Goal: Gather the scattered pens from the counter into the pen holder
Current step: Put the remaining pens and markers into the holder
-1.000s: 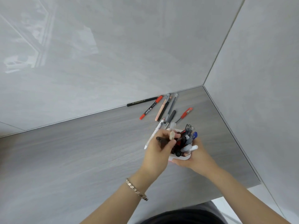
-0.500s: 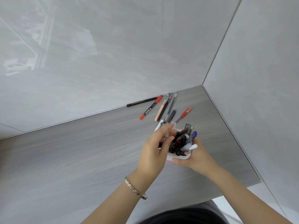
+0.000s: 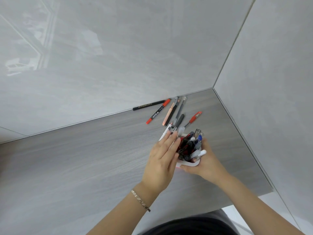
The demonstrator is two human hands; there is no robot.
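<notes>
grey wood-grain laminate counter (image 3: 84,167) | pale grey glossy marbled wall tiles (image 3: 135,48) | white plastic pen holder (image 3: 189,165) | black-bodied marker with orange-red caps (image 3: 157,111) | peach slim pen (image 3: 168,114) | gold link bracelet (image 3: 140,200)

Looks like a home or office nook, hard to say which: a grey wood-grain counter (image 3: 84,167) tucked into a corner of big glossy grey wall tiles (image 3: 118,48), with loose pens (image 3: 171,112) scattered about.
</notes>
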